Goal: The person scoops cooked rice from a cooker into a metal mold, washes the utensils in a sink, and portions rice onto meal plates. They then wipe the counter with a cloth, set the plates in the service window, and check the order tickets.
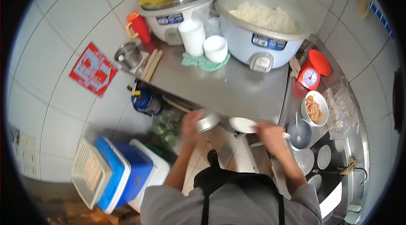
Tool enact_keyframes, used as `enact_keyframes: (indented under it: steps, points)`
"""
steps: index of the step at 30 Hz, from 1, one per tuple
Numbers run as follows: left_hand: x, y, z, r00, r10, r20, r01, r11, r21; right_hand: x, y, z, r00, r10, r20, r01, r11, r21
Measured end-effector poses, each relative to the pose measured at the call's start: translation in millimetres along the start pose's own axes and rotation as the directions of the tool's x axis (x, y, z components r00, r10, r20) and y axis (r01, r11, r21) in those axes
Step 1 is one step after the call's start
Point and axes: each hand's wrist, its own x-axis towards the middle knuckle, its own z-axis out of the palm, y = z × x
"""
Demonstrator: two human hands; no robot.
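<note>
My left hand (pixel 191 124), blurred by motion, is closed on the side of a shallow round metal bowl (pixel 208 122). Its contents cannot be made out. To the right, my right hand (pixel 270 135) grips a white rice paddle (pixel 242 124), whose oval head points toward the bowl; a short gap separates the two. Both hands are in front of the steel counter (pixel 237 91). On that counter, a large open rice cooker (pixel 275 47) holds white rice (pixel 264 17).
A stack of white bowls (pixel 192 37) stands on a green cloth (pixel 198 62) beside a second cooker (pixel 169 24). At right are a red scale (pixel 310 77), a bowl of shredded food (pixel 314 107) and a dark bowl (pixel 300 134). A blue cooler (pixel 137 168) sits lower left.
</note>
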Motion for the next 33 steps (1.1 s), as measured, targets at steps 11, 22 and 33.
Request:
enact_keyframes:
  steps: [11,22,33]
  points:
    - [53.0,-69.2,-47.9,0.847,-0.492,-0.200,0.436,0.860,-0.267,282.8,77.1,-139.1,0.863,-0.178,-0.473,-0.027,0.918,-0.395]
    - [131.8,-56.9,18.0,0.520,-0.676,0.522,0.393,-0.354,-0.849,506.2,300.5,-60.5,0.985,0.023,-0.170,-0.131,0.739,-0.661]
    - [177.8,-78.9,53.0,0.650,-0.471,0.596,0.207,-0.645,-0.736,429.9,215.5,-46.2,0.961,-0.142,0.239,0.203,0.945,-0.257]
